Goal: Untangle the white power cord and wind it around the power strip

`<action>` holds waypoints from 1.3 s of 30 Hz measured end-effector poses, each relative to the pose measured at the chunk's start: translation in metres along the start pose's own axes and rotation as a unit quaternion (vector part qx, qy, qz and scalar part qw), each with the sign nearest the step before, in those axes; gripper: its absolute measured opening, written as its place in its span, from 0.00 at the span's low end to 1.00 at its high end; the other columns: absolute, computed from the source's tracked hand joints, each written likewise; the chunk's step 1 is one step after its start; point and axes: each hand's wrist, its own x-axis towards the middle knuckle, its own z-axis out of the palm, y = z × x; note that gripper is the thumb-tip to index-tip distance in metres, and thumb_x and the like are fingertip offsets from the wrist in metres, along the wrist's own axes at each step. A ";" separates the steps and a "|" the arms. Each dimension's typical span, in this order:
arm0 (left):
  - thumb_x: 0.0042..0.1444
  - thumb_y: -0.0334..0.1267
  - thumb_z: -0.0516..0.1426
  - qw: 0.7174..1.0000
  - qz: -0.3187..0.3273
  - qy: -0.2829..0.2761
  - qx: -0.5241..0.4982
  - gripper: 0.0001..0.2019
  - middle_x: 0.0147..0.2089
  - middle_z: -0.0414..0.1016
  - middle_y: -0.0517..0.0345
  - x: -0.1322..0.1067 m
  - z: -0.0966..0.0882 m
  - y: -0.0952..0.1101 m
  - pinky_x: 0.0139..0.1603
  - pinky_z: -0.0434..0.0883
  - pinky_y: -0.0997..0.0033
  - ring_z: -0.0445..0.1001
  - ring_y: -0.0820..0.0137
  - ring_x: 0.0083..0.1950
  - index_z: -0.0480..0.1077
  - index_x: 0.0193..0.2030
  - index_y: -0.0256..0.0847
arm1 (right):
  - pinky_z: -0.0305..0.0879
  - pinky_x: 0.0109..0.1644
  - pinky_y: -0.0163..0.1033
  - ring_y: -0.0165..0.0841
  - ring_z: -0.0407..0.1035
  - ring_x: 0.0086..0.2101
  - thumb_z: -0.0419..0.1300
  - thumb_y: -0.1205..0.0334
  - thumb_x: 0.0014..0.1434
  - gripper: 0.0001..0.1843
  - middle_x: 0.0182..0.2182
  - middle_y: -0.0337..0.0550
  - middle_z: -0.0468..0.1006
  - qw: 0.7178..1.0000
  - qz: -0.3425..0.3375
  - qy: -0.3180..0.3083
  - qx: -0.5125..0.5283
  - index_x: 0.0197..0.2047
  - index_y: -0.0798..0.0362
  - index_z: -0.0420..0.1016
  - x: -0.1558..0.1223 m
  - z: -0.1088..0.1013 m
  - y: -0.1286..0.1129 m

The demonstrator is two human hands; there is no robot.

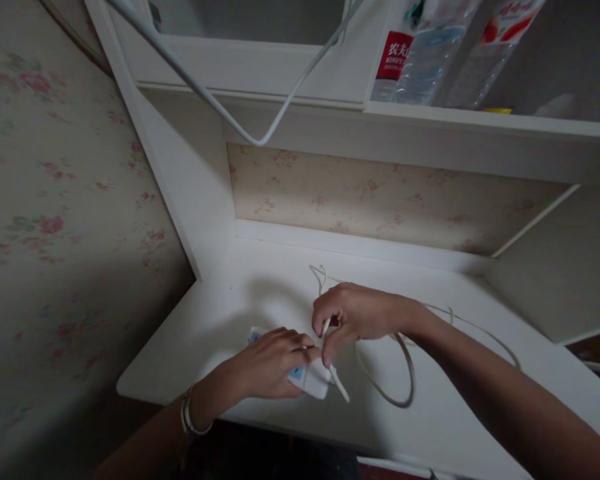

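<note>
My left hand (273,363) lies closed over a long white block with blue patches (313,379), which looks like a power strip; most of it is hidden under the palm and fingers. Its far end shows past my knuckles. Just to the right, my right hand (345,320) pinches a white cable (340,385) between thumb and fingers, close to the block's right end. A short length of the cable sticks out below the pinch. Whether the cable joins the block is hidden by my fingers.
Loops of pale cable (409,373) lie on the white desk (170,360), right of my hands. A bent white tube (260,142) hangs overhead. Plastic bottles (430,60) stand on the upper right shelf (480,120). White side panels and a flowered wall (55,220) bound the left.
</note>
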 end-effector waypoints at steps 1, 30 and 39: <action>0.52 0.40 0.60 1.000 -0.002 0.015 -0.019 0.21 0.51 0.73 0.58 0.001 0.002 0.007 0.55 0.66 0.65 0.72 0.64 0.52 0.68 0.54 0.49 | 0.56 0.29 0.30 0.25 0.64 0.26 0.66 0.46 0.50 0.17 0.24 0.34 0.73 0.998 0.022 -0.001 0.057 0.34 0.52 0.77 0.003 0.002 0.005; 0.44 0.48 0.65 0.977 -0.177 0.073 -0.093 0.30 0.54 0.60 0.55 -0.012 0.015 0.029 0.54 0.69 0.60 0.68 0.62 0.52 0.64 0.56 0.51 | 0.49 0.23 0.27 0.21 0.52 0.22 0.51 0.40 0.61 0.26 0.25 0.34 0.64 0.898 0.128 0.071 0.414 0.43 0.54 0.75 0.000 0.081 0.035; 0.41 0.29 0.60 0.963 -0.177 0.131 -0.155 0.27 0.49 0.64 0.56 -0.016 0.011 0.018 0.50 0.70 0.70 0.69 0.68 0.48 0.65 0.51 0.45 | 0.55 0.15 0.27 0.20 0.51 0.16 0.55 0.40 0.59 0.28 0.24 0.30 0.59 0.803 0.219 0.103 0.544 0.59 0.44 0.65 -0.015 0.102 0.047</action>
